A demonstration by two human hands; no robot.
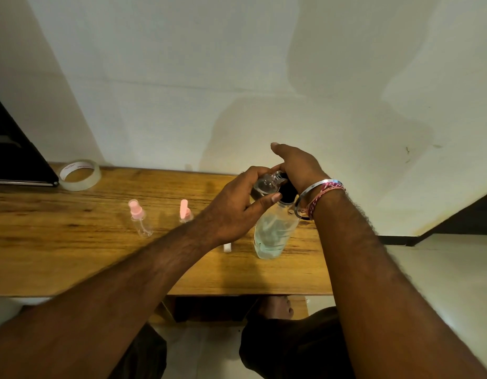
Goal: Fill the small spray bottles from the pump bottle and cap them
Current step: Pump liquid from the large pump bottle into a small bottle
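1. Left hand (237,206): curled around a small clear spray bottle (265,184), with the thumb on its near side and the fingers over its far side; bottle tilted, uncapped, its open neck turned to the right toward the black pump head (287,191).
2. Right hand (297,168): placed over the top of the pump head, palm down, fingers straight and together; thumb hidden, so cannot tell how it lies. On the wrist a silver bangle (305,195) and a red and white thread band (324,196).
3. Pump bottle (272,233): standing on the wooden table (73,242), right of centre, clear, with pale liquid inside, directly below both hands.
4. Both hands close together, touching or almost touching above the pump bottle.
5. Second small spray bottle (140,218): upright on the table to the left, clear body, pink sprayer fitted on top.
6. Third small bottle (185,213): between the second one and the left forearm, pink top visible, lower part partly hidden by the arm.
7. Small white piece (227,247): lying on the table just left of the pump bottle, partly under the left wrist; too small to identify.
8. Roll of clear tape (79,175): lying flat at the far left edge of the table, beside a dark flat object (15,160).
9. Behind the table a pale wall (237,77).
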